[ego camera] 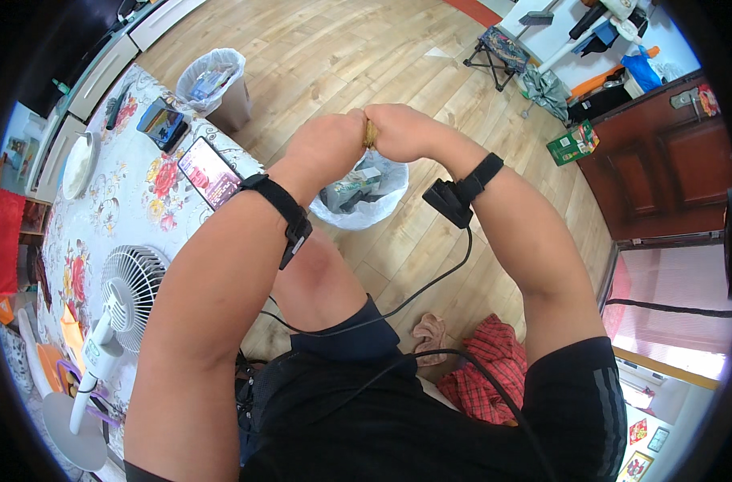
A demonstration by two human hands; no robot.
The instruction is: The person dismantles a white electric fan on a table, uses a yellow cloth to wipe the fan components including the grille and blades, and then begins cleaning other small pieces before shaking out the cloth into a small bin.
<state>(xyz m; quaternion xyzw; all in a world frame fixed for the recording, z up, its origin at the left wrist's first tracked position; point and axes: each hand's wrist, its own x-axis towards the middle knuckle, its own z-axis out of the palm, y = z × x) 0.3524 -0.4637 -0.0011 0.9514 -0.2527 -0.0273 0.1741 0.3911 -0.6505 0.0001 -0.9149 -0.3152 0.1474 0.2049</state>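
Observation:
My left hand (330,144) and my right hand (399,134) meet knuckle to knuckle, held out in front of me. Between them shows a small yellow-brown item (371,134), which both closed hands grip; most of it is hidden, and I cannot tell what it is. Below the hands stands a bin with a white plastic liner (396,196), with crumpled packaging (357,187) inside. Black straps with small devices circle both wrists, and a black cable runs from the right one.
At left, a table with a flowered cloth (125,205) bears two phones (209,172), a white fan (131,295) and a white dish (80,165). Another lined bin (230,108) stands beyond its edge. A folding stool (501,51) and green box (573,143) are on the floor, red plaid cloth (492,373) nearby.

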